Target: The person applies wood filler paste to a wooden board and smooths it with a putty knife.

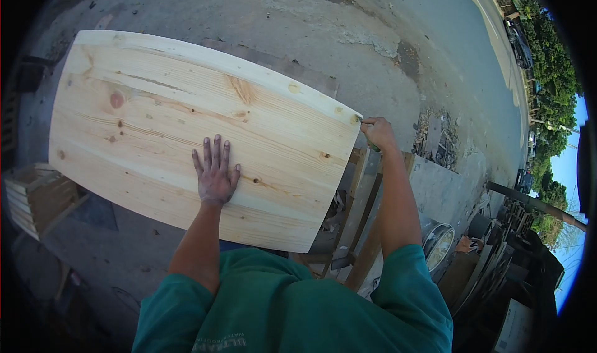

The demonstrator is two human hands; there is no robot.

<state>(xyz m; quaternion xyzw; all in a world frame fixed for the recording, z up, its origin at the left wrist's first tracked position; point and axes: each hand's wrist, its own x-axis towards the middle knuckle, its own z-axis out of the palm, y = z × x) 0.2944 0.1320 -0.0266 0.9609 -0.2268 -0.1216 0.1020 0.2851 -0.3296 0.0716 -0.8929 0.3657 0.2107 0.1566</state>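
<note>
Two hands work one wide pine board (pixel 186 123), which lies flat across a wooden frame (pixel 364 197) above the concrete ground (pixel 348 36). His left hand (pixel 215 174) presses palm-down on the board near its close edge, fingers (pixel 211 151) spread and gripping nothing. His right hand (pixel 378 132) sits at the board's right corner, fingers curled tight around something small I cannot make out.

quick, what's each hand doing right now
Left hand: open, flat on the wooden panel.
Right hand: closed at the panel's corner; whether it holds something cannot be told.
</note>
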